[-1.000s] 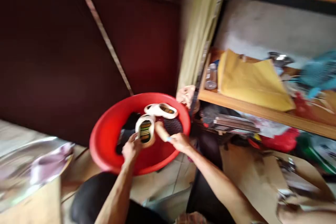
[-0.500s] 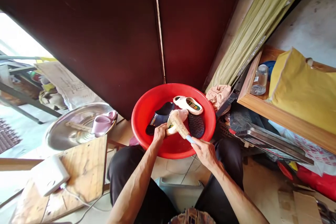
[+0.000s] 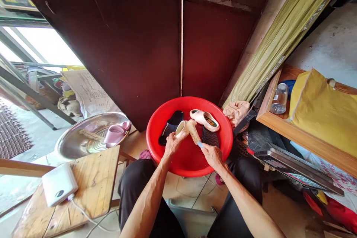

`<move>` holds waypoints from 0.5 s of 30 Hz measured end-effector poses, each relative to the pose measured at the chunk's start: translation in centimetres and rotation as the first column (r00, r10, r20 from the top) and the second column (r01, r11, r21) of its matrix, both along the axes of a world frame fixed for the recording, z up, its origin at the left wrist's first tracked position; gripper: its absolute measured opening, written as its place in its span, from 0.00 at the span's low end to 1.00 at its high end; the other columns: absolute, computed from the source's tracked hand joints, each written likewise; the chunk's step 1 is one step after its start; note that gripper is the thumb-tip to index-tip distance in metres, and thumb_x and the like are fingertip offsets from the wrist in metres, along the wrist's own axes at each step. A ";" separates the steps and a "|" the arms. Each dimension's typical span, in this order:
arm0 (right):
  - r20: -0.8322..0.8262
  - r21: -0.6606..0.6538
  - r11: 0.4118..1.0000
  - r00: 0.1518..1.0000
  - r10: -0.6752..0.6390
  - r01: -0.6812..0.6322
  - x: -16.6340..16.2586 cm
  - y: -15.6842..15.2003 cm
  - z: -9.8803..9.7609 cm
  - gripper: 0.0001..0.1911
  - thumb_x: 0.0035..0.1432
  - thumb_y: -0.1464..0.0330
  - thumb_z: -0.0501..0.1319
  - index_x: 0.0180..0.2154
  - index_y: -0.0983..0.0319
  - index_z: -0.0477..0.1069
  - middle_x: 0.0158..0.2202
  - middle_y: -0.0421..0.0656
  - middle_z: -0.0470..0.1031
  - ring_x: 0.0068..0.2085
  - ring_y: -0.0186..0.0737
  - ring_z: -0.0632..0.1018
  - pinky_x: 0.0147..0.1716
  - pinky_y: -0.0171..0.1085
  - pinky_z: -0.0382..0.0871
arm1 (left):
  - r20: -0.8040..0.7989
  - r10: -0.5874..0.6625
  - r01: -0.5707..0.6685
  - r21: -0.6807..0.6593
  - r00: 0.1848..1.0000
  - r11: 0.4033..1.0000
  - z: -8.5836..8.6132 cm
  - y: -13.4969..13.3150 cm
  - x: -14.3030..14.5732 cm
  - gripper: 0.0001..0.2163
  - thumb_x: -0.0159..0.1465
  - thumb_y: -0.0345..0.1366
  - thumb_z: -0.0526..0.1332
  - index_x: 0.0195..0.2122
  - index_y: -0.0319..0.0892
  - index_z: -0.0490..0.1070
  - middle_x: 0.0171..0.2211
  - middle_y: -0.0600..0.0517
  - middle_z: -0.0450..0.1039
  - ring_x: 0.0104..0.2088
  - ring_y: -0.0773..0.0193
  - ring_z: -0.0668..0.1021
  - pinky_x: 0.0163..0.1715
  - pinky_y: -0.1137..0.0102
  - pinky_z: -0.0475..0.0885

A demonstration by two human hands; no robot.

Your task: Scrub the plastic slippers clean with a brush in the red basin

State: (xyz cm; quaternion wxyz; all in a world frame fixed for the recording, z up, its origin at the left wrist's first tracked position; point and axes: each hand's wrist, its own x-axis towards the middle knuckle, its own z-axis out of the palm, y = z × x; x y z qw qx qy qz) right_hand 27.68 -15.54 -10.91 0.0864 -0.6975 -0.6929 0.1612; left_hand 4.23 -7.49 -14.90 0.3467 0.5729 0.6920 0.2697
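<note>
Over a red basin, my left hand is closed on a cream slipper, its foot opening turned up. My right hand grips the pale blue handle of a scrub brush. The brush's tan bristled head is against or right beside the slipper; I cannot tell how firmly they touch. Inside the basin, another cream slipper rests at the back right. Below it lies a dark slipper with its zigzag sole up, and a second dark slipper is at the left.
A metal bowl with pink slippers stands left, behind a wooden stool carrying a white power bank with a cable. Dark red doors rise behind the basin. At right, a wooden shelf holds a yellow bag.
The held slipper has turned so its opening faces up, and the brush head has moved to its right side. The whole view has shifted, showing more of the doors.
</note>
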 end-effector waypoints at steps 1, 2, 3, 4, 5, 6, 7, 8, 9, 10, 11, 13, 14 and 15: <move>-0.003 0.009 1.000 1.000 0.005 -0.005 -0.3 -0.2 0.0 0.22 0.78 0.63 0.55 0.65 0.54 0.80 0.50 0.46 0.89 0.48 0.43 0.88 0.42 0.33 0.72 | -0.021 -0.025 0.025 0.005 0.999 1.000 0.3 -0.2 -0.2 0.33 0.65 0.51 0.69 0.68 0.42 0.68 0.61 0.39 0.74 0.54 0.51 0.83 0.51 0.64 0.79; 0.001 0.020 1.000 1.000 0.014 -0.014 -0.6 -0.4 0.2 0.22 0.78 0.64 0.55 0.64 0.54 0.80 0.50 0.46 0.89 0.48 0.43 0.87 0.42 0.33 0.72 | -0.061 -0.047 0.047 0.002 0.997 0.999 0.7 -0.5 -0.4 0.34 0.64 0.50 0.72 0.68 0.45 0.68 0.63 0.40 0.72 0.56 0.50 0.82 0.52 0.63 0.78; 0.011 0.032 0.999 0.999 0.033 -0.033 -0.8 -0.7 0.4 0.22 0.78 0.65 0.55 0.64 0.55 0.81 0.49 0.47 0.89 0.48 0.43 0.87 0.41 0.32 0.71 | -0.122 -0.064 0.063 -0.013 0.990 0.998 1.0 -0.7 -0.6 0.31 0.63 0.48 0.72 0.66 0.47 0.70 0.63 0.42 0.72 0.57 0.50 0.82 0.53 0.63 0.77; 0.026 0.046 0.997 0.998 0.061 -0.062 -1.0 -1.1 0.8 0.22 0.78 0.65 0.55 0.64 0.55 0.81 0.48 0.47 0.89 0.47 0.42 0.87 0.40 0.32 0.70 | -0.194 -0.075 0.069 -0.038 0.978 0.997 1.4 -0.9 -0.7 0.26 0.65 0.47 0.71 0.63 0.48 0.72 0.62 0.43 0.74 0.56 0.50 0.82 0.53 0.62 0.76; 0.045 0.059 0.993 0.994 0.096 -0.099 -1.1 -1.7 1.2 0.22 0.77 0.65 0.56 0.65 0.55 0.80 0.46 0.47 0.89 0.45 0.42 0.87 0.39 0.32 0.69 | -0.254 -0.077 0.061 -0.070 0.964 0.996 1.7 -1.0 -0.8 0.21 0.67 0.46 0.69 0.60 0.49 0.74 0.60 0.45 0.75 0.56 0.50 0.82 0.52 0.62 0.76; 0.066 0.070 0.988 0.989 0.134 -0.138 -1.2 -2.3 1.6 0.23 0.77 0.65 0.56 0.66 0.54 0.79 0.45 0.47 0.89 0.43 0.41 0.87 0.37 0.32 0.68 | -0.294 -0.076 0.048 -0.102 0.953 0.994 2.0 -1.1 -0.9 0.17 0.69 0.46 0.67 0.57 0.49 0.75 0.58 0.45 0.77 0.55 0.50 0.83 0.50 0.62 0.76; 0.087 0.075 0.981 0.981 0.171 -0.178 -1.2 -3.1 2.1 0.23 0.77 0.65 0.56 0.67 0.54 0.79 0.43 0.46 0.88 0.41 0.40 0.86 0.35 0.32 0.67 | -0.314 -0.077 0.039 -0.124 0.946 0.992 2.3 -1.2 -1.0 0.15 0.70 0.46 0.66 0.56 0.49 0.76 0.57 0.45 0.78 0.54 0.50 0.83 0.49 0.62 0.76; 0.108 0.077 0.973 0.972 0.208 -0.217 -1.2 -3.8 2.5 0.24 0.77 0.64 0.55 0.67 0.54 0.78 0.42 0.46 0.88 0.39 0.40 0.86 0.34 0.33 0.65 | -0.321 -0.077 0.033 -0.140 0.944 0.990 2.5 -1.2 -1.1 0.14 0.71 0.46 0.65 0.55 0.48 0.76 0.57 0.45 0.78 0.54 0.49 0.83 0.49 0.63 0.76; 0.126 0.075 0.965 0.962 0.241 -0.252 -1.2 -4.4 2.9 0.24 0.77 0.64 0.55 0.67 0.53 0.78 0.42 0.46 0.87 0.38 0.39 0.85 0.33 0.33 0.64 | -0.322 -0.076 0.028 -0.149 0.944 0.988 2.6 -1.2 -1.2 0.14 0.71 0.45 0.64 0.55 0.48 0.77 0.57 0.44 0.79 0.55 0.49 0.83 0.48 0.63 0.76; 0.143 0.066 0.958 0.953 0.269 -0.280 -1.0 -4.7 3.2 0.24 0.77 0.64 0.55 0.68 0.52 0.78 0.42 0.46 0.87 0.37 0.39 0.85 0.33 0.33 0.64 | -0.323 -0.069 0.020 -0.152 0.944 0.988 2.7 -1.2 -1.3 0.14 0.71 0.43 0.63 0.55 0.47 0.77 0.58 0.43 0.79 0.55 0.48 0.83 0.48 0.63 0.75; 0.158 0.049 0.953 0.944 0.288 -0.299 -0.9 -4.9 3.4 0.24 0.77 0.64 0.55 0.67 0.51 0.78 0.42 0.46 0.87 0.37 0.38 0.85 0.33 0.33 0.63 | -0.323 -0.063 0.013 -0.152 0.944 0.988 2.6 -1.2 -1.4 0.13 0.72 0.42 0.62 0.55 0.47 0.78 0.58 0.42 0.80 0.56 0.47 0.83 0.48 0.63 0.75; 0.190 0.005 0.957 0.940 0.283 -0.289 -0.6 -4.3 3.8 0.23 0.77 0.64 0.55 0.67 0.50 0.78 0.43 0.46 0.87 0.39 0.39 0.85 0.33 0.33 0.63 | -0.317 -0.060 0.012 -0.152 0.946 0.988 2.5 -1.2 -1.6 0.13 0.71 0.42 0.63 0.54 0.47 0.79 0.58 0.43 0.81 0.56 0.48 0.83 0.48 0.64 0.75; 0.207 -0.020 0.966 0.944 0.257 -0.258 -0.5 -3.7 3.9 0.23 0.78 0.64 0.55 0.66 0.50 0.79 0.44 0.46 0.87 0.40 0.39 0.85 0.34 0.33 0.63 | -0.313 -0.064 0.016 -0.154 0.948 0.988 2.3 -1.2 -1.7 0.14 0.71 0.43 0.64 0.54 0.48 0.79 0.57 0.44 0.81 0.56 0.48 0.83 0.48 0.65 0.75; 0.226 -0.043 0.975 0.948 0.223 -0.219 -0.4 -3.1 4.0 0.22 0.78 0.64 0.55 0.65 0.50 0.80 0.44 0.46 0.87 0.41 0.40 0.85 0.34 0.33 0.64 | -0.309 -0.069 0.022 -0.154 0.949 0.988 2.2 -1.2 -1.8 0.14 0.69 0.45 0.66 0.54 0.49 0.79 0.56 0.46 0.82 0.55 0.49 0.83 0.47 0.65 0.75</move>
